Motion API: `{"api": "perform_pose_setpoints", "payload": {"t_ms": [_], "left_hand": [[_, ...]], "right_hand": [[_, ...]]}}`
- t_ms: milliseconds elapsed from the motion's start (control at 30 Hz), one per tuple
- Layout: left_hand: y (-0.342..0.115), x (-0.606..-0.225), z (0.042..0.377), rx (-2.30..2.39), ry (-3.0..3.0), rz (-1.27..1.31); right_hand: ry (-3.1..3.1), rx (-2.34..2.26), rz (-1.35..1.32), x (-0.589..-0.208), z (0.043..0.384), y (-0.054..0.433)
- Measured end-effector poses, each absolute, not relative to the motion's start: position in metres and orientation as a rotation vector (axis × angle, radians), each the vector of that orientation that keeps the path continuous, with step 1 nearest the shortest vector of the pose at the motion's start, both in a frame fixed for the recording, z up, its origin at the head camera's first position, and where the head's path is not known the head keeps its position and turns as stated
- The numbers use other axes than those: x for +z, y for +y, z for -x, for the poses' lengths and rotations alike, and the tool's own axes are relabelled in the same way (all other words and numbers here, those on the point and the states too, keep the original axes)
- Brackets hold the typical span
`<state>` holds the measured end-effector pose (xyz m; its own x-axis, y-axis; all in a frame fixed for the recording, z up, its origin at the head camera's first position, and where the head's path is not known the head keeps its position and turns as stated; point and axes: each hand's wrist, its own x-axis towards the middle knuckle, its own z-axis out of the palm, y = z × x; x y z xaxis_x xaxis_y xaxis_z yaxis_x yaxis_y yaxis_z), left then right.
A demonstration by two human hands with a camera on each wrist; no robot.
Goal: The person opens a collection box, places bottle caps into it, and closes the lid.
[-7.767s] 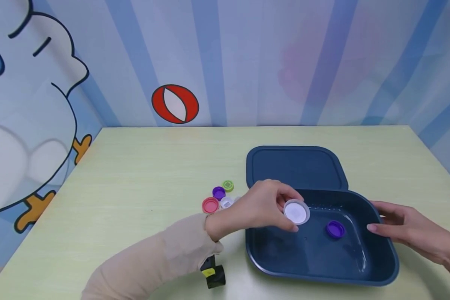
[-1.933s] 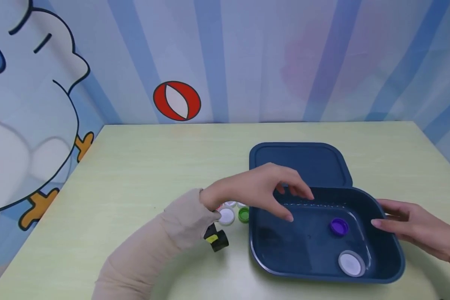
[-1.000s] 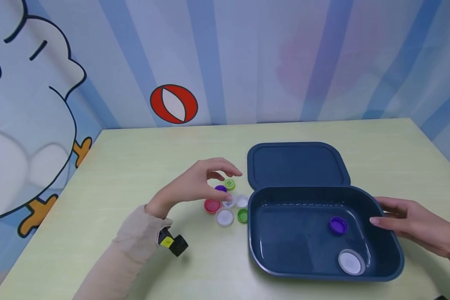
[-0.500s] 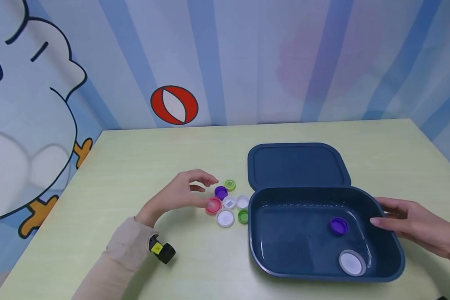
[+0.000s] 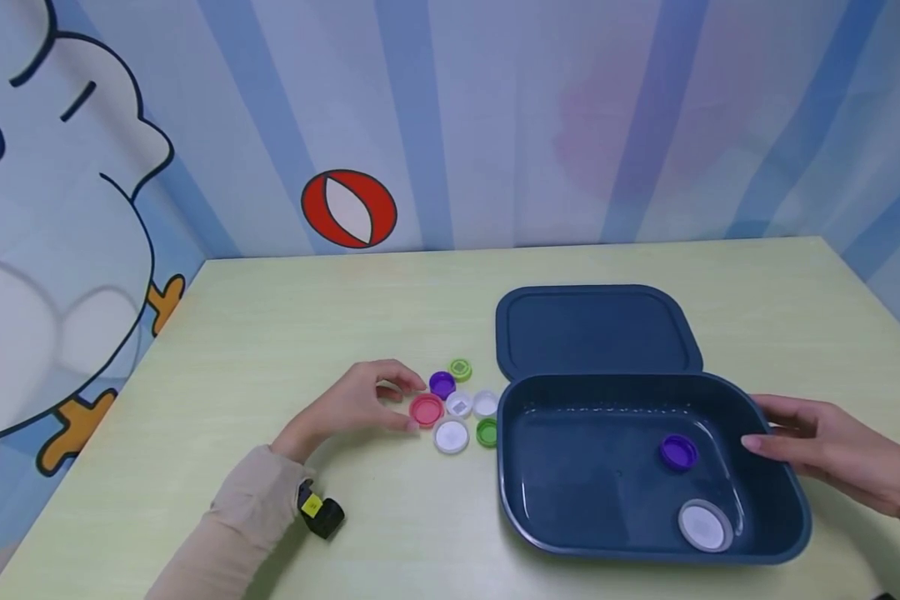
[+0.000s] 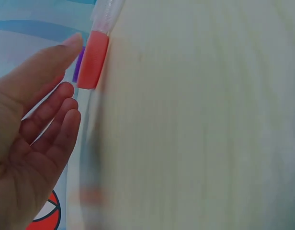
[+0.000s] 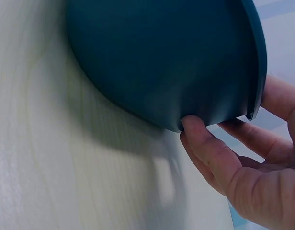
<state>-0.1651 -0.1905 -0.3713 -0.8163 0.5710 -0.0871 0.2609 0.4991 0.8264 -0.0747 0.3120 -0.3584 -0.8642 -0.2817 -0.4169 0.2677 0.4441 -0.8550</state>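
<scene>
The left hand [image 5: 356, 402] has thumb and fingers parted at the edge of the red cap [image 5: 426, 410], which lies among other caps [image 5: 451, 436] on the desk [image 5: 307, 325]; contact is hard to tell. The right hand [image 5: 832, 454] grips the right end of the box [image 5: 592, 475], which holds a purple cap [image 5: 678, 452] and a white cap [image 5: 706, 526].

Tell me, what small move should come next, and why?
Probably pinch the red cap with the left hand: that hand is open beside it, and the right hand grips the blue box, where a purple cap and a white one lie.
</scene>
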Motion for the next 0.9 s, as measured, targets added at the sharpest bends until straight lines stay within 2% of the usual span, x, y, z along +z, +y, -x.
{"api": "perform_pose_setpoints", "payload": {"t_ms": [900], "left_hand": [[-0.177,-0.372,0.166,1.098,2.454,-0.816]], "right_hand": [[2.208,-1.386,-0.015,-0.358,0.076,0.311]]}}
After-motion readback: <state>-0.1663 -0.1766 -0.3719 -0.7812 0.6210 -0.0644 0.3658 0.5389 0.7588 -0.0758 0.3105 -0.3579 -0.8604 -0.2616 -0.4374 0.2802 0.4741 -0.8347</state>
